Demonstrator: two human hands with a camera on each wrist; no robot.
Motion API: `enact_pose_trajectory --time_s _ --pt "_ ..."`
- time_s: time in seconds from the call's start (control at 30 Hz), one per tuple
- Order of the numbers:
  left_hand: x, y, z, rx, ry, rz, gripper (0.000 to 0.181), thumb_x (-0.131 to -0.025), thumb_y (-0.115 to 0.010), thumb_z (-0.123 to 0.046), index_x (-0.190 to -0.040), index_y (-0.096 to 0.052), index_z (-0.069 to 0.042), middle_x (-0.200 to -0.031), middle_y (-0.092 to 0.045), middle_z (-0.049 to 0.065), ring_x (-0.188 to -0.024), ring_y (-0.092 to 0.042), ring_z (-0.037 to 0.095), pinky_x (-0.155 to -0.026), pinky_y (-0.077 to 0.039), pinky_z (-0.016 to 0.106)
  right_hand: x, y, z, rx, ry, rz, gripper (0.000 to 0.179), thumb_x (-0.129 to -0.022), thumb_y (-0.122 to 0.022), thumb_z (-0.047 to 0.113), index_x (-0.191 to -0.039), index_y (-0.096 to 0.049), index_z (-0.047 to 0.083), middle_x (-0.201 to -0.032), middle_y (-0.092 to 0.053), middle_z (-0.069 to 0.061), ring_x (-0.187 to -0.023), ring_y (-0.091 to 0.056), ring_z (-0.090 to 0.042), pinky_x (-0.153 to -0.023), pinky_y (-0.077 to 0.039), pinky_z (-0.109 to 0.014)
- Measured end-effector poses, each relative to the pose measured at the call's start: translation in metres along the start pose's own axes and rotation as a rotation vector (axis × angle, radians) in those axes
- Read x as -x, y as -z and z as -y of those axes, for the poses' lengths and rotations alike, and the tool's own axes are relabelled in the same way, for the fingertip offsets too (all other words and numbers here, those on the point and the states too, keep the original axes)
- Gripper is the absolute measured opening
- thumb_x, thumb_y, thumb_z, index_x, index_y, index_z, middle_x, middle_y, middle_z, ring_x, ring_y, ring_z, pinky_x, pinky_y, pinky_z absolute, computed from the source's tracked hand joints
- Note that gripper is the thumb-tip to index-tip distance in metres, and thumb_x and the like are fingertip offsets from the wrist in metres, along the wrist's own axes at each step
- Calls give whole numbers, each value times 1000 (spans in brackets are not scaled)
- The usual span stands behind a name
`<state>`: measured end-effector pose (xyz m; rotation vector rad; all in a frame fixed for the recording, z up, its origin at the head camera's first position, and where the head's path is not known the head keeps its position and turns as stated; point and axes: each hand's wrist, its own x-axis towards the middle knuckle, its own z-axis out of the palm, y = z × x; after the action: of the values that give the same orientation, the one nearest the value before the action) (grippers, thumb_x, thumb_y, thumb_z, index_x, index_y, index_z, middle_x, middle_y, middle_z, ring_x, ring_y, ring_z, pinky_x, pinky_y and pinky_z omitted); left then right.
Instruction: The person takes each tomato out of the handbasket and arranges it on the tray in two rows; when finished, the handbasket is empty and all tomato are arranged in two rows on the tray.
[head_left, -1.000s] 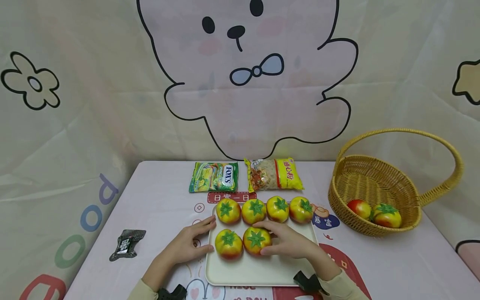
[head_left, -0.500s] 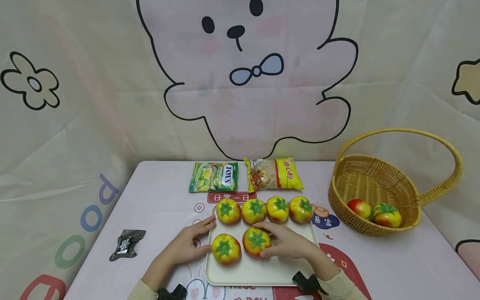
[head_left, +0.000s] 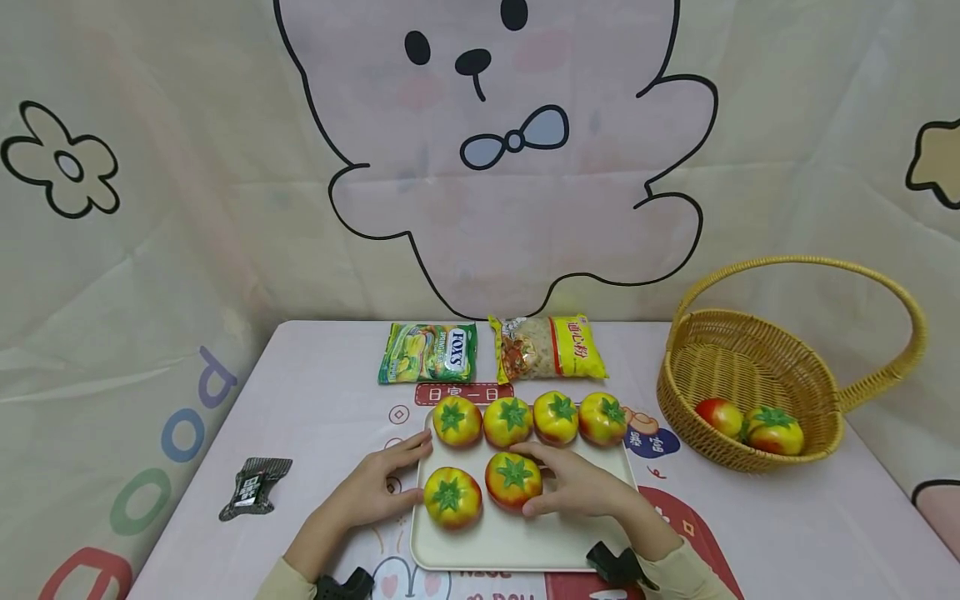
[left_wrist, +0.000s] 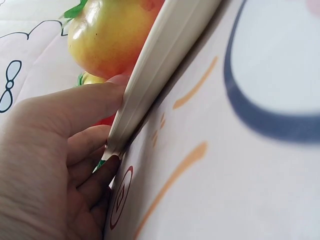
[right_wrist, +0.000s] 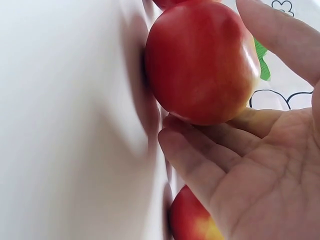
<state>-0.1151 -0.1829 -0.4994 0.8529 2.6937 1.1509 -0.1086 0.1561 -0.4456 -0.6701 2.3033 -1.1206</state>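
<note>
My right hand (head_left: 581, 483) holds a red-yellow tomato (head_left: 513, 481) with a green leafy top, thumb on its near side and fingers behind. In the right wrist view, the fingers (right_wrist: 200, 150) lie against this tomato's glossy red side (right_wrist: 200, 65). A second front tomato (head_left: 453, 498) sits to its left on the cream tray (head_left: 510, 546), a small gap between them. My left hand (head_left: 375, 483) rests at the tray's left edge, fingers spread. In the left wrist view, the thumb (left_wrist: 90, 105) reaches the tray's rim (left_wrist: 145, 90), close to a tomato (left_wrist: 107, 37).
Several tomatoes (head_left: 507, 422) line the tray's back edge. A wicker basket (head_left: 750, 350) with two tomatoes stands at the right. Behind the tray lie a green snack bag (head_left: 427, 354) and a yellow bag (head_left: 547, 350); a small black packet (head_left: 255, 486) lies left.
The left front tomato has shifted a little left and towards me, opening a gap to the one at my right hand. Both hands have stayed nearly still.
</note>
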Motion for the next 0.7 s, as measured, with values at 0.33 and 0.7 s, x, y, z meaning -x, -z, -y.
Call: enact_pose_trajectory --time_s 0.33,0.7 --pt "0 1 0 2 5 8 62 -81 -69 -40 -137 -53 -16 -149 -40 -6 -137 -38 21 -108 -36 49 4 1 1 14 -23 -21 77 -80 -74 38 -142 -40 8 -143 -45 -13 -129 -45 -32 -106 -37 -56" --pt "0 0 -1 19 26 15 62 -81 -69 -41 -137 -52 -18 -149 -40 -7 -138 -37 20 -109 -36 50 15 7 1 80 5 -52 77 -81 -72 41 -142 -41 8 -143 -47 -12 -126 -49 -32 -105 -38 -56"
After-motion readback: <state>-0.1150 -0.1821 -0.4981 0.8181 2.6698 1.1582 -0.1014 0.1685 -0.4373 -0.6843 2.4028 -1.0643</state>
